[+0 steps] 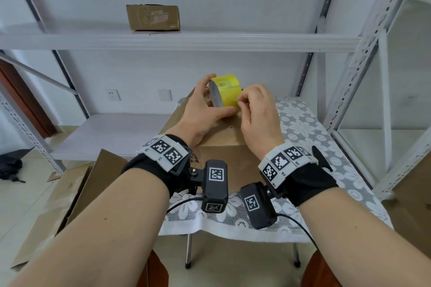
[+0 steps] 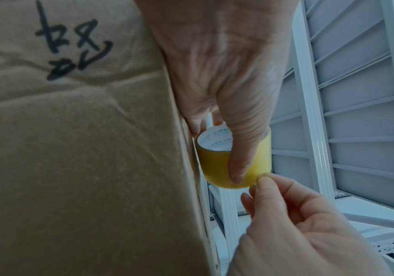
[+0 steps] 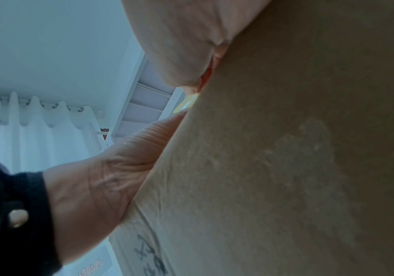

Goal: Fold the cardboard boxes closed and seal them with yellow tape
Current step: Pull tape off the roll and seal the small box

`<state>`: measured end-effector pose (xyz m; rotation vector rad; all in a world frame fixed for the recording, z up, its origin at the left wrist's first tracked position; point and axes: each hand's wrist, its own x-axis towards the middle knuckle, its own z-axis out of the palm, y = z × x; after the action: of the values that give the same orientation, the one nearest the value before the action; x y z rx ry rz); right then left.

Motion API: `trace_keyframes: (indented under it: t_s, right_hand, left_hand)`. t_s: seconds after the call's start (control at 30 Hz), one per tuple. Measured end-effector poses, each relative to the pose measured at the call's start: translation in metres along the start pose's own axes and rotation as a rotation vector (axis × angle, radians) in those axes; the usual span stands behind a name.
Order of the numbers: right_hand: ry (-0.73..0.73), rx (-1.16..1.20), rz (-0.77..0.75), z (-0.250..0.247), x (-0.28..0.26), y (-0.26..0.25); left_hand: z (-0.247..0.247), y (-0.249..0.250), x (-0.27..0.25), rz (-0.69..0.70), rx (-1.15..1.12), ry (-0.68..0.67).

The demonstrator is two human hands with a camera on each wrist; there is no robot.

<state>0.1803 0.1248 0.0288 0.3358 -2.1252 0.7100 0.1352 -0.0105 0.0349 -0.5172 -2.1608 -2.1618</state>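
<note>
A roll of yellow tape (image 1: 227,91) stands on edge on top of the closed brown cardboard box (image 1: 221,137) on the small table. My left hand (image 1: 205,112) grips the roll, thumb along its near side and fingers over the far rim. My right hand (image 1: 256,109) pinches at the roll's right edge with thumb and forefinger. In the left wrist view the tape roll (image 2: 217,168) sits under my left thumb, and the right hand's fingertips (image 2: 262,177) pinch its edge beside the box (image 2: 85,149). The right wrist view is mostly box (image 3: 286,149), with a sliver of yellow tape (image 3: 187,103).
A lace cloth (image 1: 300,123) covers the small table. A second cardboard box (image 1: 152,17) sits on the grey shelf (image 1: 210,41) behind. Flattened cardboard sheets (image 1: 70,193) lean on the floor at left. A metal rack upright (image 1: 363,65) rises close on the right.
</note>
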Motion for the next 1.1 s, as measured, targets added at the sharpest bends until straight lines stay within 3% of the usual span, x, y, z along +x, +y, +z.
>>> trace_keyframes:
  t_s: [0.5,0.83,1.1]
  right_hand:
    - [0.038,0.014,-0.016,-0.001,-0.0012,-0.0013]
    - [0.028,0.08,0.084,0.0016,-0.0002,0.0003]
    - [0.09,0.027,-0.004,0.002,-0.0019,-0.0004]
  left_hand:
    - [-0.0007,-0.004,0.0019,0.019,-0.066,-0.045]
    - [-0.0004,-0.004,0.0016,0.015,-0.053,-0.069]
    - [-0.0002,-0.004,-0.0006,0.037,-0.017,-0.077]
